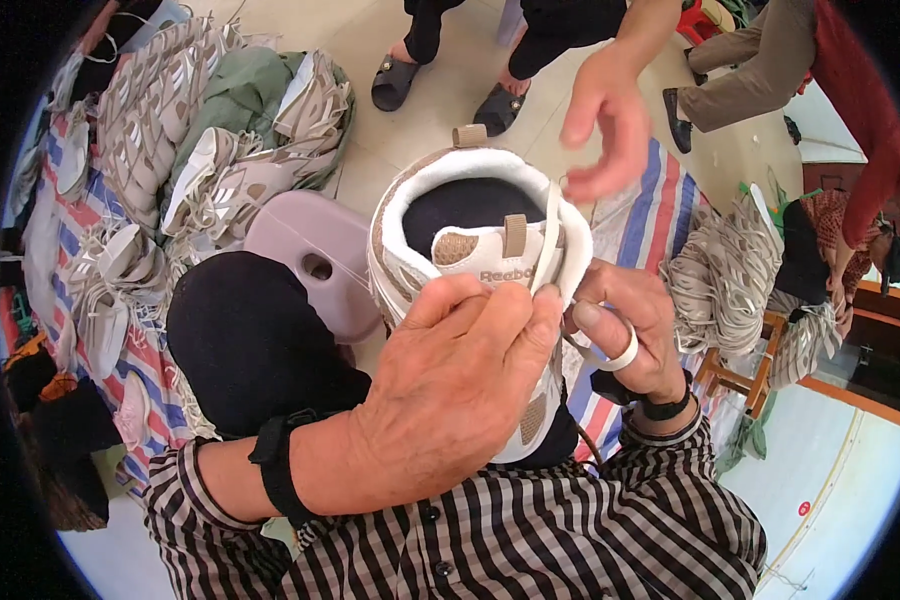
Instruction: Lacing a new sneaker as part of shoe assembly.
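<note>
A beige and white sneaker (480, 165) with a brown heel tab rests over my lap, its opening facing up and its inside black. My left hand (460, 370) lies across the front of it, fingers closed at the tongue (470, 248) and pinching a cream shoelace (552, 235) that stands up beside the collar. My right hand (635, 325) is curled against the shoe's right side. A white band (622, 350) loops at its fingers; whether this is lace or tape I cannot tell. What the right fingertips grip is partly hidden.
Another person's blurred hand (610, 125) reaches in just beyond the shoe. A pinkish plastic stool (315, 240) stands left of it. Piles of similar shoes (155, 120) lie on striped sheeting at the left, and more shoes (725, 265) at the right by a wooden stool (745, 375).
</note>
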`<state>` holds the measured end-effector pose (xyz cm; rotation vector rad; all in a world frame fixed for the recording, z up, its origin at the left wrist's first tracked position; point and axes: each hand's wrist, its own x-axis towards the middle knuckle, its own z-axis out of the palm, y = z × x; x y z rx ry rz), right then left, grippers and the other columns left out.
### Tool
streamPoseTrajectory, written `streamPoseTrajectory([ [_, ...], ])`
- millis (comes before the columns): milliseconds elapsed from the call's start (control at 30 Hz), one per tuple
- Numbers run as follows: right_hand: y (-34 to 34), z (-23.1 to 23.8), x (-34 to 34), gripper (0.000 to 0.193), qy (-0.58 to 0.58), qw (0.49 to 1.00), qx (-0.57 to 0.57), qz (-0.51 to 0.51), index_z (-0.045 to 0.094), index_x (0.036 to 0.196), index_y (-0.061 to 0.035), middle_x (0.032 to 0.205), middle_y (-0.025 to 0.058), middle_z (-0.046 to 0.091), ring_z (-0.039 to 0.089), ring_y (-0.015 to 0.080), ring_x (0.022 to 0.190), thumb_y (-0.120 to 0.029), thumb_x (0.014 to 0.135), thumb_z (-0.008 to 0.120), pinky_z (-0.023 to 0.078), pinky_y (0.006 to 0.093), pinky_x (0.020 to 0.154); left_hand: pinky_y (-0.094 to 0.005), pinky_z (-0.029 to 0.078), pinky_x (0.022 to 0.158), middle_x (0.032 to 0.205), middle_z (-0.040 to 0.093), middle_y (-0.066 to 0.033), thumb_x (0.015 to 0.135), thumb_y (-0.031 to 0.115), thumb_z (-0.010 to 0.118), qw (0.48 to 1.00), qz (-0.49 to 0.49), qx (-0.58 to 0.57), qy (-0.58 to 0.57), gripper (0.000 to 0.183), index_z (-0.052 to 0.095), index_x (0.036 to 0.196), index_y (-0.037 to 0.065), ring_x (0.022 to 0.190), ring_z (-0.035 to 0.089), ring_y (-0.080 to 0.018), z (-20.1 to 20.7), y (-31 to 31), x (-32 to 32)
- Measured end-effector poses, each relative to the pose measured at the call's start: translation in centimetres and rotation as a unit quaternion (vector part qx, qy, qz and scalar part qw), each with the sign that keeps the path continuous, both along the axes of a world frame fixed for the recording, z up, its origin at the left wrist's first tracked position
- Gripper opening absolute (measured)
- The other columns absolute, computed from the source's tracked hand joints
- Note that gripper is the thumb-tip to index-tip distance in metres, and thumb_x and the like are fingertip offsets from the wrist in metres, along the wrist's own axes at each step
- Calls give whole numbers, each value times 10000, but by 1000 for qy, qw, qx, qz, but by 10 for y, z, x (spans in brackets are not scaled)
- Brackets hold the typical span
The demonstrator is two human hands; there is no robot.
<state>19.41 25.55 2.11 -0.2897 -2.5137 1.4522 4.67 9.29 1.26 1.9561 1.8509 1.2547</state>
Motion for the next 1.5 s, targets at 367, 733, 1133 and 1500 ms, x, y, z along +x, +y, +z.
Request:
streamPoseTrajectory([
  [367, -4, 33, -14, 179, -68, 949, 302, 52, 510, 800, -36, 721, 107, 498, 527, 324, 655, -91, 698, 647, 412, 411, 585, -366, 415, 814, 871, 528, -87, 634, 22, 698, 1000, -2, -15, -2, 525, 604, 1147, -41, 836, 528, -265, 0, 1, -2],
  [733, -1, 0, -4, 85, -4, 996, 90, -10, 551, 832, -28, 710, 83, 509, 530, 299, 624, -71, 784, 605, 433, 379, 558, -375, 400, 876, 927, 529, -93, 670, 49, 683, 1000, -18, -15, 2, 505, 595, 1159, -37, 892, 532, -259, 0, 1, -1],
  [1133, 8, 13, -1, 302, -143, 962, -230, -24, 549, 815, -12, 682, 23, 579, 539, 70, 675, -254, 992, 516, 436, 249, 594, -375, 374, 908, 932, 515, -91, 699, 53, 662, 997, -58, -43, -6, 513, 567, 1191, -57, 906, 555, -272, 1, 2, -2],
  [1500, 6, 11, 0, 105, -65, 994, -93, -6, 575, 877, 9, 770, 105, 566, 572, 233, 676, -91, 906, 589, 449, 314, 621, -389, 378, 920, 905, 517, -111, 686, 25, 668, 998, -36, -7, -48, 507, 562, 1168, -92, 850, 576, -271, 2, 2, 0],
])
